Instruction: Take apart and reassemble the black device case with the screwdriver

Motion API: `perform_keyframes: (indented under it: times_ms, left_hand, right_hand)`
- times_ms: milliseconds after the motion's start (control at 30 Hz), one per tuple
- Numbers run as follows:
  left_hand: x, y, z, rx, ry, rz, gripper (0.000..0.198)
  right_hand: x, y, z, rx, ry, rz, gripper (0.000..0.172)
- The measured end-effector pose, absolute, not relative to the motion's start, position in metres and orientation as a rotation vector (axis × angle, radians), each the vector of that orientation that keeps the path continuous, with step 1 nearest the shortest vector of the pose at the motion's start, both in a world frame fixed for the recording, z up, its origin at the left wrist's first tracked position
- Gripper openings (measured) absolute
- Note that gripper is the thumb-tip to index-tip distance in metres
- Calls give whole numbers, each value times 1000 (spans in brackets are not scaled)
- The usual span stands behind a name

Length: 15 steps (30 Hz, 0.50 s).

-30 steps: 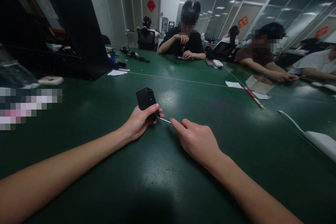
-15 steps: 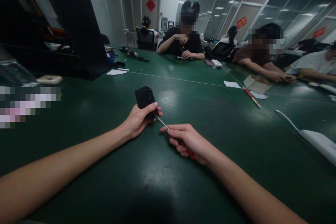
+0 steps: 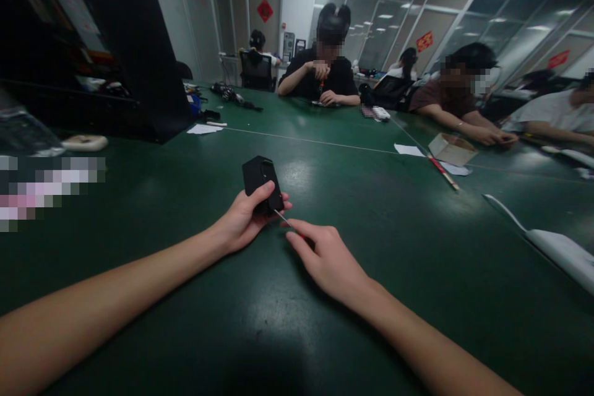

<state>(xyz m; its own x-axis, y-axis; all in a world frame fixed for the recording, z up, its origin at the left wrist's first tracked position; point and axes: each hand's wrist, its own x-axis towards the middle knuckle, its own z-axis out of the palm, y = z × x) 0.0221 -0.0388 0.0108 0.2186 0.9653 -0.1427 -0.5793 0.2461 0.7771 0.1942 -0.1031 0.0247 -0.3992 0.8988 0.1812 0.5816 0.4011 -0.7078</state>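
Note:
My left hand (image 3: pixel 244 219) grips a small black box-shaped device (image 3: pixel 262 180), holding it upright on the green table (image 3: pixel 278 322). My right hand (image 3: pixel 325 257) pinches a thin screwdriver (image 3: pixel 284 220) with a red handle; its metal tip points at the lower edge of the black device. The handle is mostly hidden under my fingers. Both hands rest near the table's middle, close together.
A large black case (image 3: pixel 116 49) stands at the back left. Several other people sit along the far and right sides of the table. A small cardboard box (image 3: pixel 452 148), white papers (image 3: pixel 408 150) and a red pencil-like tool (image 3: pixel 443 173) lie to the right. A white object (image 3: pixel 557 247) lies at the right edge.
My right hand has turned over and shifted slightly closer to the black device, keeping the screwdriver tip at its base. The left hand has tilted the device a little.

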Motion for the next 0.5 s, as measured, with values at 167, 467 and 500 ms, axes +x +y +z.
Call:
perform_keyframes:
  times_ms: [167, 467, 500]
  left_hand:
    - [20, -43, 15, 552, 701, 1177, 25]
    - [20, -45, 15, 431, 715, 1240, 24]
    - [20, -44, 15, 417, 712, 1246, 23]
  right_hand:
    - [184, -105, 15, -1011, -1475, 1792, 40]
    - [195, -102, 22, -1221, -1839, 1009, 23]
    - [195, -102, 23, -1227, -1856, 964, 23]
